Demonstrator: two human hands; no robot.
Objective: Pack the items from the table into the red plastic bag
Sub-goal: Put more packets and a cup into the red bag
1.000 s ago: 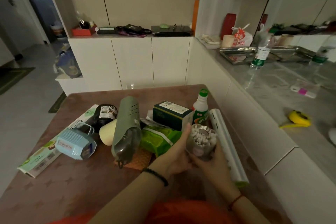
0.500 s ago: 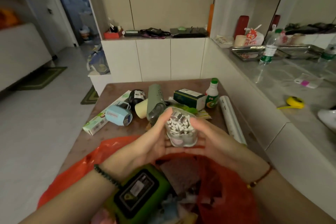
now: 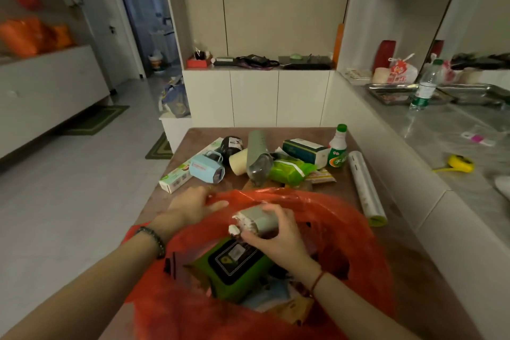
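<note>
The red plastic bag [image 3: 356,232] lies open at the near edge of the brown table [image 3: 325,132]. My right hand [image 3: 278,240] grips a clear jar of white pieces [image 3: 256,222], tilted on its side over the bag's mouth. My left hand [image 3: 193,205] holds the bag's far-left rim. Inside the bag sits a green wipes pack with a black lid [image 3: 234,265] among other packets. Farther back on the table lie a light blue box [image 3: 207,168], a grey-green cylinder [image 3: 258,157], a green packet [image 3: 289,171], a dark green carton [image 3: 303,150], a green-capped bottle [image 3: 338,149] and a film roll [image 3: 364,188].
A long toothpaste box [image 3: 179,176], a black jar [image 3: 231,145] and a cream cup [image 3: 238,164] also lie on the table. A white counter [image 3: 441,146] runs along the right with a water bottle [image 3: 425,85], metal trays [image 3: 392,94] and a yellow tape measure [image 3: 459,164]. White cabinets [image 3: 256,96] stand behind the table.
The jar went from both hands above the table to my right hand alone, lower over the bag and tipped sideways. My left hand moved off the jar onto the bag's rim.
</note>
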